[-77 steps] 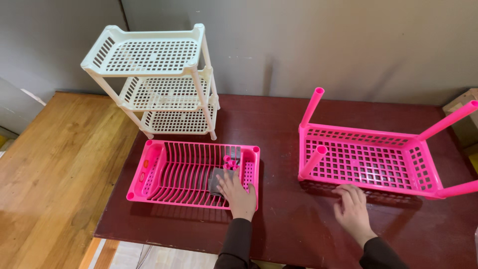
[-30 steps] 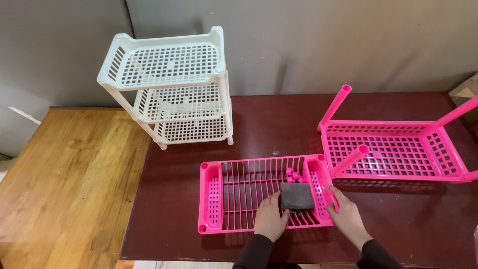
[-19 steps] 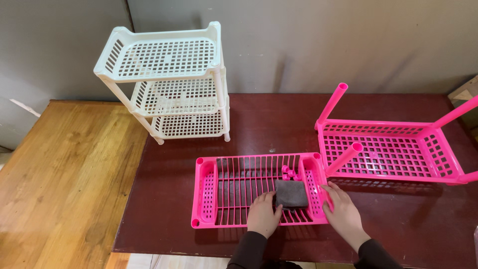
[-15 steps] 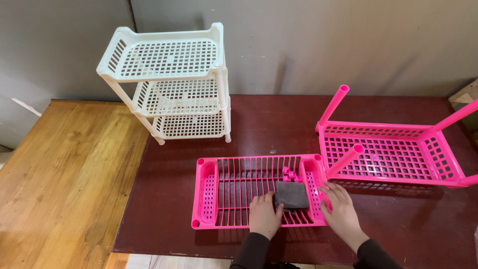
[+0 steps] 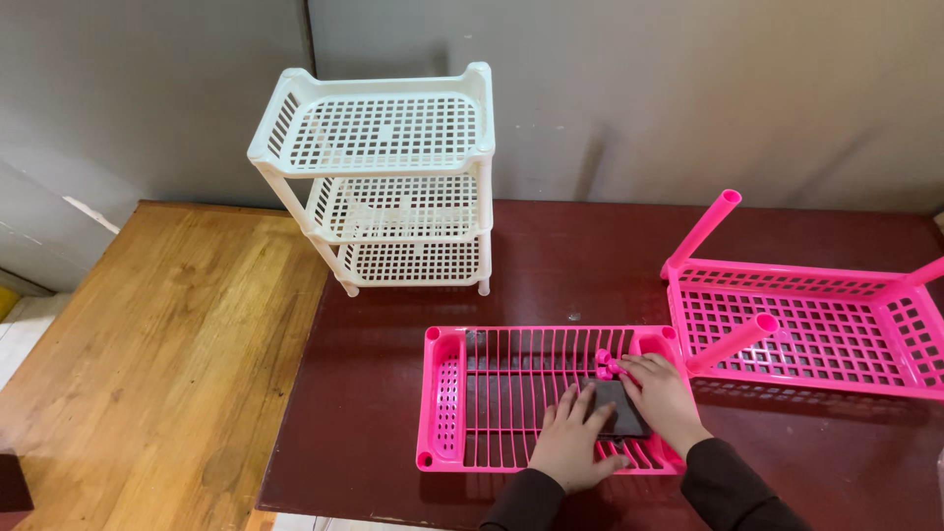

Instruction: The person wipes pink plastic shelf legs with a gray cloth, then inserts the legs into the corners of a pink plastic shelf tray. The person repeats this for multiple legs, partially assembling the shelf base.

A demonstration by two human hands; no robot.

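The left hand (image 5: 573, 444) lies flat with the fingers spread a little, low in the middle of the frame, and its fingertips touch the left edge of a dark flat pad (image 5: 618, 407); it presses on the pad and does not close around anything. The right hand (image 5: 664, 398) is just beside it on the right, palm down and fingers loosely open, resting over the right edge of the same pad, while its fingertips reach some small pink pieces (image 5: 606, 365) above the pad; I cannot tell if it pinches them. The pad lies inside the pink tray (image 5: 447, 403), in its right half, on the thin parallel bars. This tray is flat on the dark red bench (image 5: 393, 393) in the lower middle of the frame. To the right of it, very near its right end, a pink basket shelf (image 5: 816, 324) stands upside down with its round legs pointing up, and one leg (image 5: 733, 342) leans towards the right hand. In the upper left of the frame, well apart from the hands, a white three-level rack (image 5: 388, 177) stands upright at the back of the bench. On the left side a lighter wooden table (image 5: 157, 344) touches the bench
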